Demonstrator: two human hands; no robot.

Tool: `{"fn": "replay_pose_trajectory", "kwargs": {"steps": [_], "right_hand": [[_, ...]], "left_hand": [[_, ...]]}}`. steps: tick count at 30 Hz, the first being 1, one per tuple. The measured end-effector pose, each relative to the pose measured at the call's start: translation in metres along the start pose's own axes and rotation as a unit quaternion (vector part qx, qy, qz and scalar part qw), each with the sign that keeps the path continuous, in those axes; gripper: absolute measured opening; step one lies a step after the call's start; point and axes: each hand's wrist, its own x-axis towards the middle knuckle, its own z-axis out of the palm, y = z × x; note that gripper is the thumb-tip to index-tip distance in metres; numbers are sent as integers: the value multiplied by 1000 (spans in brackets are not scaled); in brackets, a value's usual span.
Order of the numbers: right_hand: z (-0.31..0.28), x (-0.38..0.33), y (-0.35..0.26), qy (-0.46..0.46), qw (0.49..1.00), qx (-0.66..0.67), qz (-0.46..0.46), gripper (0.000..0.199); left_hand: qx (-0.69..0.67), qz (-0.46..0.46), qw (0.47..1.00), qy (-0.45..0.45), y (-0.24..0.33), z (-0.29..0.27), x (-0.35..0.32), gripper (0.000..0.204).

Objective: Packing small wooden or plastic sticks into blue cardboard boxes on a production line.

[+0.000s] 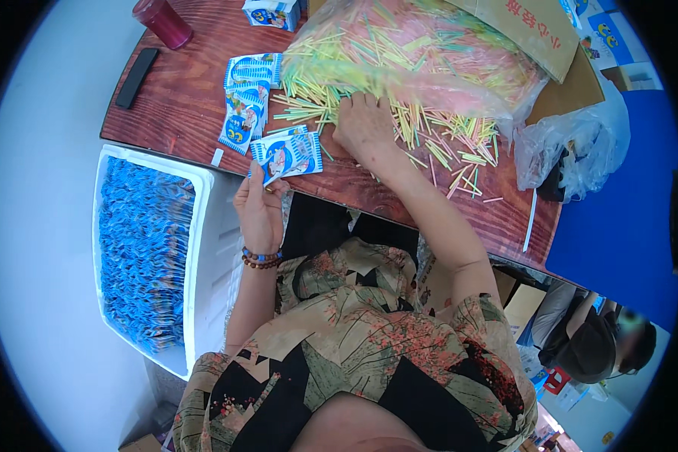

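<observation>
My left hand (pixel 259 211) holds a small stack of blue and white printed packets (pixel 288 155) at the near edge of the wooden table (pixel 181 113). My right hand (pixel 364 124) rests palm down on a loose pile of thin yellow, green and pink sticks (pixel 437 147), fingers among them. The sticks spill from a large clear plastic bag (pixel 422 53) lying behind the hand. More blue and white packets (pixel 247 102) lie in a row on the table, left of my right hand.
A white bin (pixel 203 248) full of blue packets stands left of me below the table. A dark red cup (pixel 163 21) and a black bar (pixel 137 77) sit at the table's left. A cardboard box (pixel 535 26), a crumpled clear bag (pixel 572 143) and another person (pixel 595 343) are at right.
</observation>
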Motion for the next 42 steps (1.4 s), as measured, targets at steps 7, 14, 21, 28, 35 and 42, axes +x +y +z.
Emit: {"fn": "replay_pose_trajectory", "kwargs": {"steps": [7,14,21,28,35,42], "right_hand": [[10,8,8,47,998,-38,-22,14],[8,0,23,43,996,-43,-61,16],[15,6,32,24,998,-12,-59,15],[-21,17,67,-153,922,350,65,17],[-33,5,68,-294,604,737,78,20],[-24,3,60,-345,483,796,119,18]], "left_hand": [[-4,-17,1000,6,0,4,1,23],[-21,-22,999,-11,-3,4,0,23],[-11,-40,999,-1,-4,4,0,22],[-76,-57,995,-23,-2,6,19,22],[-6,7,997,-73,-24,88,87,28],[64,-94,986,-119,-55,126,109,36]]}}
